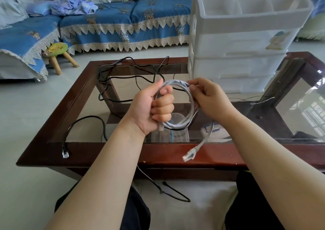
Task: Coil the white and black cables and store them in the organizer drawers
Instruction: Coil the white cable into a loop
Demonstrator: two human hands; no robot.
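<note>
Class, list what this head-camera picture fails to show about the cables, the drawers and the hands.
- White plastic drawer organizer: drawer contents hidden by frosted fronts; top cut off by the frame edge.
- Thin black cable: far end lost below the table edge.
- Coiled white network cable: loop count hidden by the left hand.
- Right hand: fingertip grip hidden behind its knuckles.

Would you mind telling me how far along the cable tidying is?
Mostly coiled: the white network cable is looped in the left hand, the right hand pinching the loop, one plug end dangling. The black cable lies loose on the glass-topped wooden table. The white plastic drawer organizer stays shut.
</note>
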